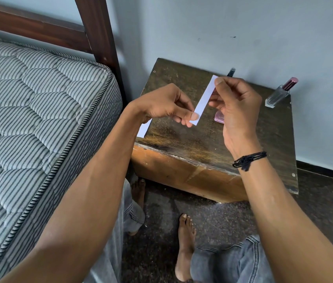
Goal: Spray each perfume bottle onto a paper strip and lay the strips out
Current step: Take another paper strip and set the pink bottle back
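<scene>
1. Because it is pinched at both ends, the paper strip [204, 99] is held taut and slanted above the worktop [182, 144]. It touches nothing below, which probably keeps its middle free to take spray.
2. At the lower end, the left hand [161, 103] pinches the strip between thumb and forefinger, with the other fingers curled. Gripping at the very tip leaves most of the paper bare.
3. At the upper end, the right hand [237, 107] pinches the strip with its fingertips. A pink object [218, 117] shows just under the palm. Whether it is held there or lies on the worktop cannot be told.
4. Partly hidden under the left hand, a second strip [144, 129] lies flat at the worktop's left edge, apparently already laid out.
5. Near the far right corner, a clear bottle with a maroon cap [280, 92] stands beside the wall, well apart from both strips. A slim dark vial [231, 72] stands at the back edge, behind the held strip. Keeping both at the rear likely leaves the front of the worktop free for laying out strips.
6. To the left, a striped mattress [38, 99] adjoins the worktop.
</scene>
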Demonstrator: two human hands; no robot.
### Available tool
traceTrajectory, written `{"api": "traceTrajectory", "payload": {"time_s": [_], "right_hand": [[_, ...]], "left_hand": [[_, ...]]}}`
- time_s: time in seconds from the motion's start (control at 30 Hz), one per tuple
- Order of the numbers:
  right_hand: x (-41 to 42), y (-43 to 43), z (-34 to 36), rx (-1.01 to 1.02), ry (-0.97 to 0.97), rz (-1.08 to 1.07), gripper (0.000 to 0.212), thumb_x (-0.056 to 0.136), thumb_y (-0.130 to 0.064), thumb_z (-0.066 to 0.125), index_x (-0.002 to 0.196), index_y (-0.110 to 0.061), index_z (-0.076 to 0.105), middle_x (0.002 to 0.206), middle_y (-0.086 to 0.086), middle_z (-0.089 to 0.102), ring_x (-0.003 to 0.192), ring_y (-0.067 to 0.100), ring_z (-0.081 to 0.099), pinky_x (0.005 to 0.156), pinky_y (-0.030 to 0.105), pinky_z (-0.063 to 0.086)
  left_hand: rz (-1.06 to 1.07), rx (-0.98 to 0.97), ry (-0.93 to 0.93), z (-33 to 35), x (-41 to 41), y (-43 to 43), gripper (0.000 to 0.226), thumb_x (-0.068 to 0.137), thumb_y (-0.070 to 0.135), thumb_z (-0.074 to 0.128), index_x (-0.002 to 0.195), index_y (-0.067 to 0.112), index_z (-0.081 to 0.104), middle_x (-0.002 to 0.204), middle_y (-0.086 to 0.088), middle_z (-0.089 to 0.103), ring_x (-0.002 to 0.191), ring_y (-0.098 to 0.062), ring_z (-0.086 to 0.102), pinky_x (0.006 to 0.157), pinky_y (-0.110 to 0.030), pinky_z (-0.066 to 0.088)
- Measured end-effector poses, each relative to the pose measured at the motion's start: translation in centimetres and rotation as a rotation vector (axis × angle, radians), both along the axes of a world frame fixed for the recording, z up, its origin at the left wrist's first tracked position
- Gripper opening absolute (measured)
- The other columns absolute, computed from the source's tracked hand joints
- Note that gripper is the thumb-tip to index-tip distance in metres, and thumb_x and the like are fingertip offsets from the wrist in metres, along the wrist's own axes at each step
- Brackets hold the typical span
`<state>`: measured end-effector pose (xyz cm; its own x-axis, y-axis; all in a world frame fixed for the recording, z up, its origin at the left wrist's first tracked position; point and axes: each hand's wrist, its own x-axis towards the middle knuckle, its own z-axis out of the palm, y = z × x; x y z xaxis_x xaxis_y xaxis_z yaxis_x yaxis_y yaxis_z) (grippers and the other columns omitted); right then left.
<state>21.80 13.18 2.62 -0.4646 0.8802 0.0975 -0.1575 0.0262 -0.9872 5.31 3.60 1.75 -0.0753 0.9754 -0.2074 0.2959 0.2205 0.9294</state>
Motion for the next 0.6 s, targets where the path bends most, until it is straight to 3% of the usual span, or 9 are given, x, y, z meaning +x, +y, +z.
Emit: {"api": "traceTrajectory", "payload": {"time_s": [0.17,0.33,0.43,0.6], "right_hand": [[0.1,-0.2,0.3,0.171,-0.041,-0.016,0.006,0.090,-0.016,0.076,0.092,-0.010,0.076,0.077,0.003,0.072,0.068,0.012,0.065,0.060,0.025,0.051],[0.0,-1.0,0.2,0.342,-0.103,0.021,0.005,0.092,-0.018,0.075,0.088,-0.022,0.075,0.080,-0.004,0.073,0.072,0.011,0.066,0.062,0.026,0.050],[-0.1,-1.2,0.2,0.375,-0.108,0.032,0.002,0.093,-0.015,0.073,0.091,-0.015,0.075,0.082,0.001,0.074,0.073,0.012,0.068,0.068,0.027,0.053],[-0.1,-1.6,0.3,0.296,-0.124,0.025,0.006,0.092,-0.008,0.072,0.091,-0.003,0.075,0.073,0.008,0.073,0.060,0.010,0.068,0.056,0.020,0.049]], "left_hand": [[0.102,0.013,-0.010,-0.3,-0.1,0.3,0.018,0.086,0.025,0.080,0.085,0.007,0.078,0.084,-0.012,0.077,0.074,-0.013,0.067,0.072,-0.026,0.053],[0.120,0.033,0.007,-0.4,0.0,0.4,0.023,0.086,0.023,0.079,0.088,0.001,0.077,0.083,-0.011,0.077,0.076,-0.015,0.066,0.077,-0.030,0.053],[0.107,0.045,0.024,-0.4,0.1,0.4,0.023,0.087,0.023,0.079,0.088,-0.001,0.077,0.082,-0.010,0.077,0.074,-0.014,0.066,0.075,-0.027,0.053],[0.126,0.069,0.024,-0.5,-0.3,0.4,0.020,0.087,0.018,0.078,0.088,-0.002,0.077,0.075,-0.005,0.075,0.071,-0.013,0.063,0.070,-0.020,0.051]]}}
